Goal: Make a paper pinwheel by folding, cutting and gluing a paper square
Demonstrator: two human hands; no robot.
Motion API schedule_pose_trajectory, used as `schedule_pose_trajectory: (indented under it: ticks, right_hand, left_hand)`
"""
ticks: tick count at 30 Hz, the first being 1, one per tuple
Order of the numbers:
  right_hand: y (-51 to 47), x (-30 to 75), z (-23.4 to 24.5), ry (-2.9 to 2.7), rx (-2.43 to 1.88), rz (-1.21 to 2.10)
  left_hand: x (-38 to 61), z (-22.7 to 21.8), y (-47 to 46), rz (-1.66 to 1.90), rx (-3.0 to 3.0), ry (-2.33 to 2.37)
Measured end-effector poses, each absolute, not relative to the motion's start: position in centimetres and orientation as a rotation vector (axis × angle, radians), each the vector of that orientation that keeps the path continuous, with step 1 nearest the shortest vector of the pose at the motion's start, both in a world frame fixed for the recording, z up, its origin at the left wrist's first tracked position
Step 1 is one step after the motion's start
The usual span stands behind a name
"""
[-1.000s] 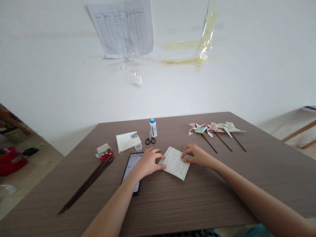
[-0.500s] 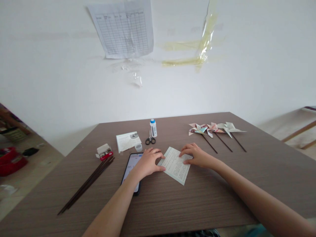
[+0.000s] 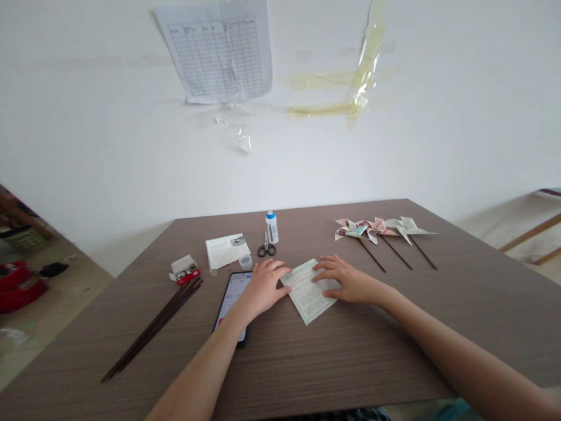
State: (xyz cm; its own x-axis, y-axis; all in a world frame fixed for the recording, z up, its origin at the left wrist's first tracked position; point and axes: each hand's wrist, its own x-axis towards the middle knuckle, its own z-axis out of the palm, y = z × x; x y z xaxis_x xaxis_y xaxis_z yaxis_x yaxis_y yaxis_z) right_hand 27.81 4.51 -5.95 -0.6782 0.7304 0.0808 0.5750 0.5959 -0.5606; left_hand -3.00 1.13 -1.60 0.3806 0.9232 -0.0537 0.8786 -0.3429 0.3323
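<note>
A pale green printed sheet of paper lies flat on the brown table, turned corner-on to me. My left hand rests on its left corner, fingers loosely spread and flat. On the paper's right half lies my right hand, with its fingers stretched out. Neither hand holds anything. My left forearm crosses a smartphone lying screen-up just left of the paper.
Behind the paper stand a glue bottle, scissors, a white packet and a small cup. A small box and a bundle of dark sticks lie left. Three paper pinwheels lie at the right.
The paper has turned anticlockwise under my hands. My right hand slid further onto the sheet and flattened; the left hand stayed at the left corner.
</note>
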Motion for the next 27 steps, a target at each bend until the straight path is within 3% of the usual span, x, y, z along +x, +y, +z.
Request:
schedule_pose_trajectory:
  ticks: [8, 27]
  right_hand:
    - [3.0, 26.9, -4.8, -2.582, -1.168, 0.509]
    - [3.4, 27.2, -5.3, -2.56, -1.095, 0.557]
  left_hand:
    - [-2.3, -2.0, 0.8, 0.158, 2.31, 1.532]
    - [-3.1, -2.0, 1.2, 0.114, 2.351, 1.476]
